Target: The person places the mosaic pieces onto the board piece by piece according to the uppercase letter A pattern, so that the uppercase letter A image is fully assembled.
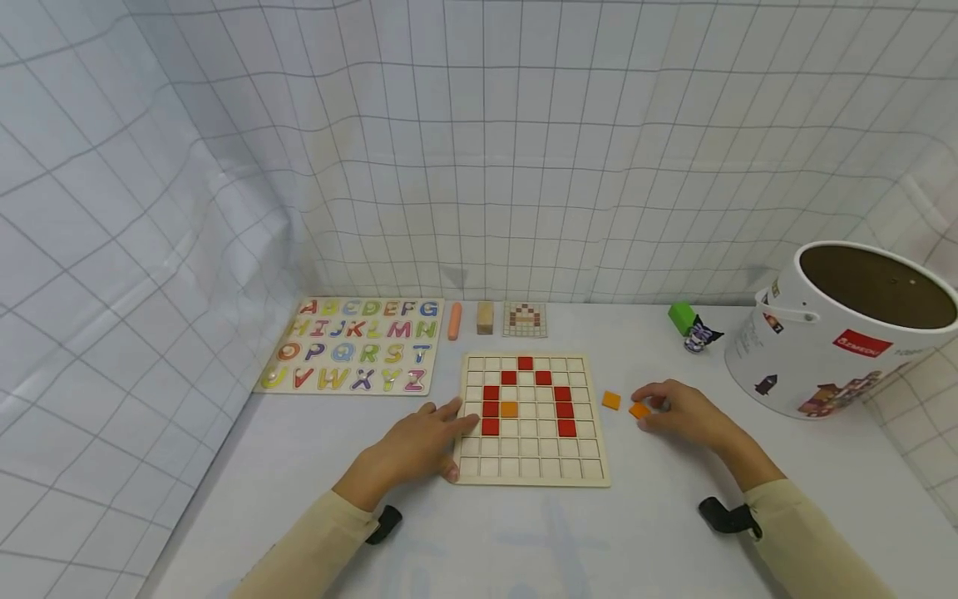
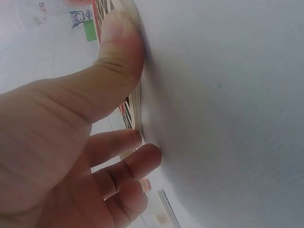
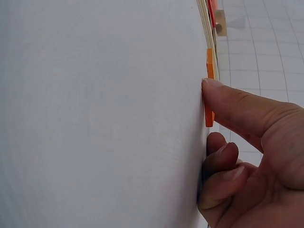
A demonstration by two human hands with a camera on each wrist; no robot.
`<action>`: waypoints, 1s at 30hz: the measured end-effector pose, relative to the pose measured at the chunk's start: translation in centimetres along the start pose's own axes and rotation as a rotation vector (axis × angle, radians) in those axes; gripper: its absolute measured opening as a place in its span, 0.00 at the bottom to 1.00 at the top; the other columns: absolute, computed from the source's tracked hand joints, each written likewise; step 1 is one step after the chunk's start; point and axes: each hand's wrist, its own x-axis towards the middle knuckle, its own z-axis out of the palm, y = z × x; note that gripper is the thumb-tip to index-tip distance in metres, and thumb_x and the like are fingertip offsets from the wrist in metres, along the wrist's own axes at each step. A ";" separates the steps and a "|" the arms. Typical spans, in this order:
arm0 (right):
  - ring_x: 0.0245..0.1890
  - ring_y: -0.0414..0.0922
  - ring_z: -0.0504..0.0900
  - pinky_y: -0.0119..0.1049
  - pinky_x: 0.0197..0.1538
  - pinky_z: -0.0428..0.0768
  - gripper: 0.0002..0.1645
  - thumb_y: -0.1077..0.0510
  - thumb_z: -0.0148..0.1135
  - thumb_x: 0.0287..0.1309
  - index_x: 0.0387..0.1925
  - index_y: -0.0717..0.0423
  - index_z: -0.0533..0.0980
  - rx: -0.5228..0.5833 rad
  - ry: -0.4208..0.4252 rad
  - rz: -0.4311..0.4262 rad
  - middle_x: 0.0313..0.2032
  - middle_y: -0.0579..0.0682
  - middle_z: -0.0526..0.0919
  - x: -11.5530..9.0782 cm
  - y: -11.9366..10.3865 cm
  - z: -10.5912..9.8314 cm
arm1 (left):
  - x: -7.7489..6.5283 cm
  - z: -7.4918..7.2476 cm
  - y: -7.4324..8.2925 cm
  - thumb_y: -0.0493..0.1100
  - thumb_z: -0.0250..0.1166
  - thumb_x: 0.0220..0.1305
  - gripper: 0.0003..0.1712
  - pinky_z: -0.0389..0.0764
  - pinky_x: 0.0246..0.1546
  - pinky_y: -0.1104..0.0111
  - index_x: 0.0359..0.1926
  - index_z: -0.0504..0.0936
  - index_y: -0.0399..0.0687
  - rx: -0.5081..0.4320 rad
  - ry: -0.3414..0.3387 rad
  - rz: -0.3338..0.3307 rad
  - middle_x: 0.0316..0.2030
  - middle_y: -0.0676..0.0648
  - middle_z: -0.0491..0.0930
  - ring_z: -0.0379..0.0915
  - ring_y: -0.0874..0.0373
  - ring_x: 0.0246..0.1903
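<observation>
A wooden grid board (image 1: 531,474) lies on the table, with several red square tiles (image 1: 490,409) in its cells and one orange tile (image 1: 509,409) beside the left red column. My left hand (image 1: 419,441) rests against the board's left edge. Its thumb touches near the lower left corner, and a finger lies over the rim. Right of the board, my right hand (image 1: 684,413) pinches an orange square tile (image 1: 639,411) between thumb and finger, at the table surface. A second loose orange tile (image 1: 611,401) lies between that hand and the board.
An alphabet puzzle board (image 1: 355,345) lies at the back left. Behind the grid board are an orange stick (image 1: 455,321), a wooden block (image 1: 485,318) and a pattern card (image 1: 525,319). A green block (image 1: 682,318), a small figure (image 1: 702,335) and a white bucket (image 1: 778,366) stand at the right.
</observation>
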 end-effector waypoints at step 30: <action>0.31 0.48 0.80 0.38 0.33 0.81 0.30 0.56 0.72 0.61 0.61 0.62 0.74 0.346 0.054 0.038 0.36 0.55 0.84 -0.3 0.2 -1.1 | -0.1 0.1 0.0 0.54 0.79 0.48 0.50 0.73 0.62 0.46 0.73 0.72 0.56 -0.001 0.004 0.010 0.75 0.38 0.63 0.66 0.36 0.67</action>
